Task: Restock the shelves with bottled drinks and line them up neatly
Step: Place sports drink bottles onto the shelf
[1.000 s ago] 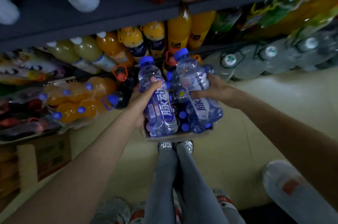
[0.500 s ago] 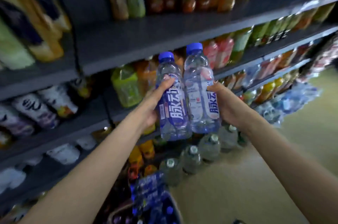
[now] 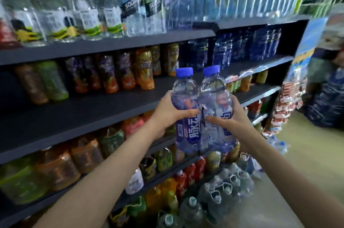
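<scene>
2 clear ribbed btls (image 3: 202, 110), blue caps

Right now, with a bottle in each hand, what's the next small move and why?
Probably carry both forward and up toward the dark blue bottles on the shelf behind. The left hand grips one blue-capped bottle, the right hand the other, both upright, touching, clear of any shelf.
</scene>
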`<state>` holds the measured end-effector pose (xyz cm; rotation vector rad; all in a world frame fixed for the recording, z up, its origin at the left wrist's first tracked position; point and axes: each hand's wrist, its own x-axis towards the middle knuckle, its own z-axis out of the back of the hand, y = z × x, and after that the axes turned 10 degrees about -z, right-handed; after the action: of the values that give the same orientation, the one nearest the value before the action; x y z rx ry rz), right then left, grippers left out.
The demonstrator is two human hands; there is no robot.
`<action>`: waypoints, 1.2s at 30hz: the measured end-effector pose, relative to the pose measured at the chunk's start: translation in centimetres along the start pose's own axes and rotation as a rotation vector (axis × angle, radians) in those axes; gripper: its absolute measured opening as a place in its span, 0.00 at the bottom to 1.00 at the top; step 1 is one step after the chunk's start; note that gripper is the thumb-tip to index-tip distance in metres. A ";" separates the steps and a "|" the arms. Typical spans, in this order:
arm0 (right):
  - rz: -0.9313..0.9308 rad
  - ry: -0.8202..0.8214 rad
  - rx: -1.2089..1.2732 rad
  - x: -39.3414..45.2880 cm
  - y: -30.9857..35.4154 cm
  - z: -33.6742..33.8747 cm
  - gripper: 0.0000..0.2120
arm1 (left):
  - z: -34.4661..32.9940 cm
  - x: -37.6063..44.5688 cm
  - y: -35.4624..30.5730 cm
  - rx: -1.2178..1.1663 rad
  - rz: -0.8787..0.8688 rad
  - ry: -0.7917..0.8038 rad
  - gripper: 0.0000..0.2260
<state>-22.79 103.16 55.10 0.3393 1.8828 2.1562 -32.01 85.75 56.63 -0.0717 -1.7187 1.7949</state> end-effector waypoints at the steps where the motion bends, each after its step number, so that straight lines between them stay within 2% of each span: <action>1: 0.033 -0.033 -0.036 1.4 0.0 1.2 0.33 | -0.6 1.7 0.1 0.082 -0.043 -0.012 0.31; 3: 0.099 -0.077 -0.118 4.3 -0.3 3.6 0.32 | -1.7 5.3 0.5 0.284 -0.148 -0.010 0.35; 5: 0.168 -0.124 -0.193 7.7 -0.6 5.8 0.32 | -2.7 8.9 0.9 0.501 -0.268 0.002 0.36; 7: 0.239 -0.195 -0.266 11.6 -0.6 7.8 0.33 | -4.1 12.6 1.6 0.622 -0.357 0.009 0.34; 12: 0.343 -0.342 -0.400 21.1 0.7 13.3 0.40 | -7.2 22.3 4.3 0.572 -0.311 -0.067 0.31; 15: 0.334 -0.414 -0.386 26.2 1.1 16.4 0.40 | -9.2 26.9 5.3 0.578 -0.286 -0.065 0.29; 19: 0.316 -0.403 -0.307 33.5 -0.3 20.5 0.40 | -11.4 31.7 7.3 0.535 -0.282 -0.122 0.29; 25: 0.278 -0.346 -0.248 44.4 -2.6 25.6 0.41 | -16.4 37.2 9.4 0.636 -0.284 -0.168 0.27; 30: 0.151 -0.242 -0.230 52.0 -3.2 29.1 0.42 | -22.2 41.8 10.1 0.675 -0.179 -0.204 0.22; 36: 0.040 -0.126 -0.203 58.9 -4.3 31.7 0.41 | -27.3 46.8 12.0 0.719 -0.073 -0.248 0.23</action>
<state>-67.16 153.36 55.44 0.4628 1.5875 2.2697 -61.34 132.76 59.81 0.5261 -1.1069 2.3260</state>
